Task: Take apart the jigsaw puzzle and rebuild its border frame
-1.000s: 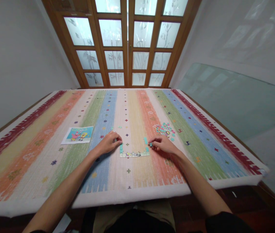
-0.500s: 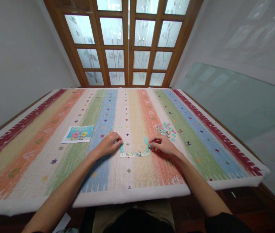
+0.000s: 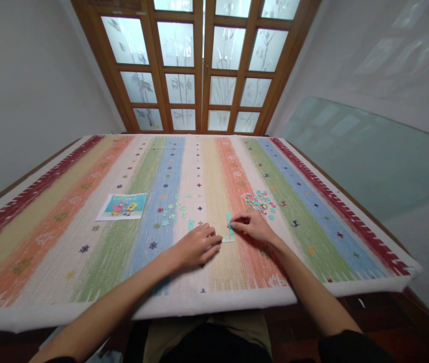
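A partly joined jigsaw puzzle (image 3: 229, 238) lies flat on the striped cloth, with a bottom row and two short side columns. My left hand (image 3: 200, 245) rests palm down over the bottom row and hides most of it, its fingers loosely stretched to the right. At the right column, my right hand (image 3: 254, 226) pinches a small teal puzzle piece (image 3: 231, 225) against the column's outer side. Several loose teal pieces (image 3: 172, 207) are scattered beyond my left hand. Just past my right hand sits a heap of mixed-colour puzzle pieces (image 3: 260, 200).
A printed cartoon picture (image 3: 122, 206) lies on the cloth to the left. The striped tablecloth (image 3: 66, 242) covers a wide table whose near edge runs under my forearms. Wooden glass-paned doors (image 3: 202, 75) stand behind the table, and a glass panel (image 3: 369, 156) leans at the right wall.
My left hand has moved right and nearer, from the puzzle's left column onto its bottom row, uncovering the scattered teal pieces. My right hand stays at the right column.
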Demonstrator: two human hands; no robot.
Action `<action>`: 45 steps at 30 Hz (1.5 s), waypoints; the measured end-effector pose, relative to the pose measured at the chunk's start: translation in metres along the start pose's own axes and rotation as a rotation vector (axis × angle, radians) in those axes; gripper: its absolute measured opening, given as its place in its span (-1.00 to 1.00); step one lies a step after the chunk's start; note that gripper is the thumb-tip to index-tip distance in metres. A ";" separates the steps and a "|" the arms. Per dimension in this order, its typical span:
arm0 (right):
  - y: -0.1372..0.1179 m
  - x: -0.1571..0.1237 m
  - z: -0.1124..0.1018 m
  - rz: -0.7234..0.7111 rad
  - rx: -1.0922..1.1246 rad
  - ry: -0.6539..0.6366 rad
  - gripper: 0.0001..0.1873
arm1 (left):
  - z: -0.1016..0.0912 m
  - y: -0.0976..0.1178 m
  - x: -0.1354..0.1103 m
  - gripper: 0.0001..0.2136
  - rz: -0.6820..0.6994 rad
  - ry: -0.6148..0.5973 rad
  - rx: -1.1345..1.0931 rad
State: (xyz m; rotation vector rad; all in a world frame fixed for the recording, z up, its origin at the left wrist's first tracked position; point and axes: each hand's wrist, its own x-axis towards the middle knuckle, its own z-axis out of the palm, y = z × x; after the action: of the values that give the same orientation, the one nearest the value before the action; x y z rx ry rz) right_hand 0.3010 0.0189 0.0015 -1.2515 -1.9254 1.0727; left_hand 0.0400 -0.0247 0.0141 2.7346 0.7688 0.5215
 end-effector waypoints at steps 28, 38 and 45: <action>0.003 0.000 0.001 -0.111 -0.316 0.118 -0.88 | 0.027 0.022 0.021 -0.64 -0.051 -0.007 0.238; 0.003 0.000 0.003 -0.116 -0.368 0.131 -0.89 | 0.029 0.021 0.022 -0.65 -0.044 0.003 0.230; 0.003 0.000 0.004 -0.119 -0.404 0.142 -0.89 | 0.028 0.022 0.022 -0.66 -0.048 0.003 0.243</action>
State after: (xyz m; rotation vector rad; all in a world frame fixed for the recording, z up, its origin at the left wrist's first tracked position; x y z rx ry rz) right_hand 0.2991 0.0180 -0.0026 -1.3602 -2.1401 0.5326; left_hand 0.0785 -0.0347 0.0019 2.9263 0.9531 0.4483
